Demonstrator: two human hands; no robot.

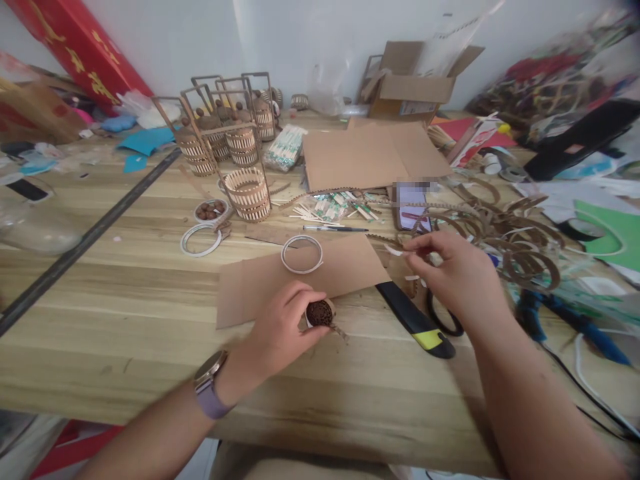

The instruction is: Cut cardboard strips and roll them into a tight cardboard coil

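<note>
My left hand, with a watch on its wrist, grips a small dark brown coiled roll between thumb and fingers at the near edge of a cardboard sheet. Pinched in my right hand is a small white strip, above the table to the right of the sheet. A white tape ring lies on the cardboard. The black and yellow handle of a tool rests between my hands, partly under the sheet.
Small slatted baskets with tall handles stand at the back left, near a bowl of brown balls. Curled brown strips, a phone and a blue-handled tool lie on the right. An open box stands behind.
</note>
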